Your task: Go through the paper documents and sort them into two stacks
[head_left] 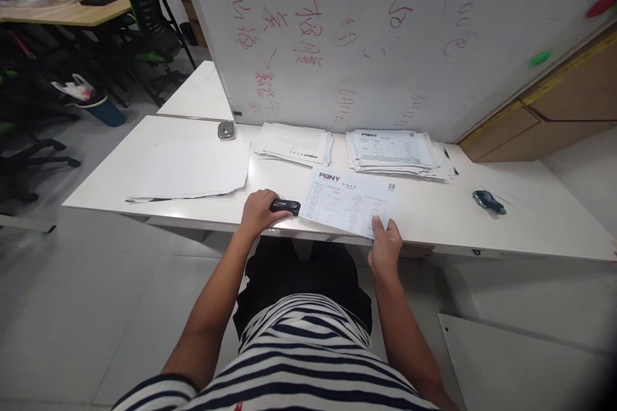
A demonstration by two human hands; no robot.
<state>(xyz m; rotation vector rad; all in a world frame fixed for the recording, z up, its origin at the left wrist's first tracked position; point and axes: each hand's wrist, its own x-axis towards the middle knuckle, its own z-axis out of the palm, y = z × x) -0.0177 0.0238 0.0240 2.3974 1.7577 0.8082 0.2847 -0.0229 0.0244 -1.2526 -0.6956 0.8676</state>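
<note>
My left hand [260, 210] is closed round a black stapler [286, 207] at the table's front edge. The stapler's front end points right, close to the left edge of a printed sheet [349, 200] headed PONY. Gripping that sheet by its lower right corner is my right hand [385, 245], thumb on top; its other fingers are partly hidden. Whether the sheet is one page or more, I cannot tell. Behind it lie a left paper stack [292, 143] and a thicker right paper stack [390, 151], both with PONY printing.
Large white sheets [193, 167] cover the table's left part, with a small grey round-cornered object [226, 130] behind them. A dark blue object [488, 201] lies at right. A whiteboard [308, 32] with red writing stands along the back, beside cardboard boxes [569, 90].
</note>
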